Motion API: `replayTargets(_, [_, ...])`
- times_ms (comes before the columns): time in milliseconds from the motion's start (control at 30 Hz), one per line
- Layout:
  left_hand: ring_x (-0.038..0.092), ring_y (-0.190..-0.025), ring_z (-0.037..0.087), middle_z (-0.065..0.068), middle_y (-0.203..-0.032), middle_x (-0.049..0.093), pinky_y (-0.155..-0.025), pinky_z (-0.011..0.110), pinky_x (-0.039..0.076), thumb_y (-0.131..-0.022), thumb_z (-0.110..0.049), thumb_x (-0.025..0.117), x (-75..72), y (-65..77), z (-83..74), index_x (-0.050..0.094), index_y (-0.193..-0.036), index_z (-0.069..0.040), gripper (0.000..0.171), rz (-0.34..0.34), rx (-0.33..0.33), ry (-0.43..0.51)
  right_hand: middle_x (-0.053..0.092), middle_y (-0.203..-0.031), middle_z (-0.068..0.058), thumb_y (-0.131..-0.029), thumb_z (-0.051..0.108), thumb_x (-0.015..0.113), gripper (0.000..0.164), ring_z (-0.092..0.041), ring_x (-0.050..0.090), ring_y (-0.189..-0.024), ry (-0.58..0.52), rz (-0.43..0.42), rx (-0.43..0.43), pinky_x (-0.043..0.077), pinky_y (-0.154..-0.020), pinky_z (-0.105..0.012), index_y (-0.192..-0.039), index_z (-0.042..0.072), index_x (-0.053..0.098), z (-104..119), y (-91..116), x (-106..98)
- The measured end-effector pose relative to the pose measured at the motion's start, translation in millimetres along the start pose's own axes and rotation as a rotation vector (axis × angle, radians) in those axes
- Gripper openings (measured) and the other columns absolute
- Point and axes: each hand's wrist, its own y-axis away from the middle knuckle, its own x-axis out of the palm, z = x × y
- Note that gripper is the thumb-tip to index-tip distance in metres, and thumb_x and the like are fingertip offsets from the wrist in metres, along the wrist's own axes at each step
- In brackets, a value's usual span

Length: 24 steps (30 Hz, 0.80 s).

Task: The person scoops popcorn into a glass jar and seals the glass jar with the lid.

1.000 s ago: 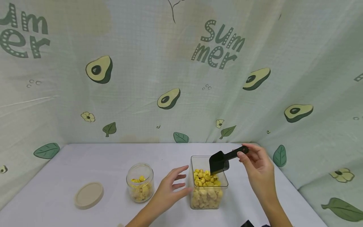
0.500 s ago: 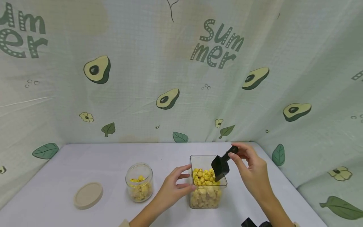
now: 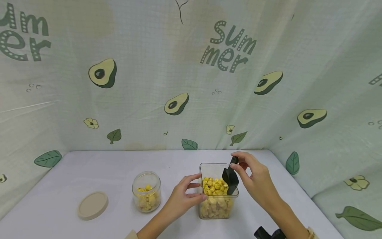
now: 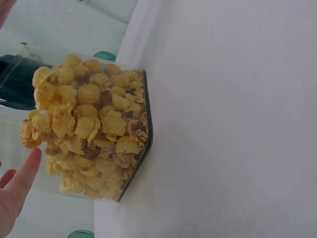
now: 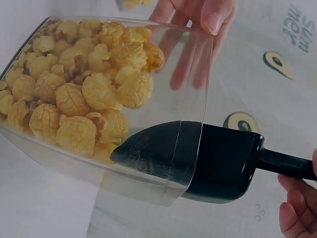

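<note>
A clear square container (image 3: 232, 197) stands upright, filled partway with yellow popcorn (image 3: 212, 186). My left hand (image 3: 184, 196) holds its left side, thumb by the front corner and fingers along the wall near the rim. In the right wrist view those fingers (image 5: 179, 69) show through the clear wall. With thumb and fingertips my right hand (image 3: 256, 176) pinches the handle end of a black scoop (image 3: 229, 179). The scoop dips steeply into the container at its right side, its tip (image 5: 129, 151) at the popcorn. The left wrist view shows the scoop (image 4: 17, 84) behind the container wall.
Left of the container stands a round clear jar (image 3: 147, 196), lidless, with some popcorn inside. A beige round lid (image 3: 93, 205) lies farther left. Near the front edge by my right forearm is a black object (image 3: 270, 233), partly cut off. A printed curtain (image 3: 143, 83) hangs behind.
The right hand has moved left and tipped the scoop from a slant to nearly upright, its tip lower in the container. My left hand has come in against the container's side.
</note>
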Motion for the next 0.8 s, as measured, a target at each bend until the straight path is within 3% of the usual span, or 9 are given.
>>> replayTargets(300, [0.048, -0.120, 0.035, 0.016, -0.137, 0.040, -0.084, 0.023, 0.054, -0.081, -0.020, 0.072, 0.9, -0.2, -0.7, 0.043, -0.136, -0.006, 0.063, 0.001, -0.009, 0.015, 0.059, -0.079, 0.010, -0.079, 0.001, 0.070, 0.031, 0.000, 0.050, -0.069, -0.006, 0.076, 0.057, 0.041, -0.051, -0.014, -0.107, 0.008, 0.059, -3.7, 0.9, 3.5])
replayTargets(467, [0.048, -0.119, 0.034, 0.015, -0.137, 0.040, -0.084, 0.023, 0.054, -0.081, -0.020, 0.072, 1.9, 0.1, -0.5, 0.044, -0.135, -0.007, 0.062, 0.002, -0.018, 0.020, 0.062, -0.078, 0.008, -0.081, 0.004, 0.069, 0.028, -0.001, 0.052, -0.069, -0.013, 0.075, 0.111, 0.041, -0.051, -0.017, -0.107, 0.009, 0.059, -7.3, 2.8, 2.5])
replayTargets(633, [0.048, -0.119, 0.034, 0.015, -0.137, 0.040, -0.084, 0.023, 0.054, -0.081, -0.020, 0.072, 1.3, 0.3, -1.4, 0.044, -0.136, -0.008, 0.063, 0.002, -0.022, 0.028, 0.064, -0.080, 0.006, -0.083, 0.006, 0.068, 0.026, -0.002, 0.057, -0.073, -0.039, 0.084, 0.150, 0.046, -0.056, -0.020, -0.107, 0.009, 0.059, -10.6, 2.9, 1.5])
replayTargets(800, [0.049, -0.119, 0.033, 0.014, -0.137, 0.040, -0.084, 0.024, 0.055, -0.081, -0.020, 0.072, 0.7, 0.3, -1.9, 0.044, -0.135, -0.008, 0.062, 0.000, -0.030, 0.021, 0.068, -0.080, 0.003, -0.087, 0.008, 0.064, 0.022, -0.001, 0.060, -0.073, -0.106, 0.120, 0.245, 0.053, -0.065, -0.021, -0.108, 0.008, 0.057, -15.7, 5.5, 2.0])
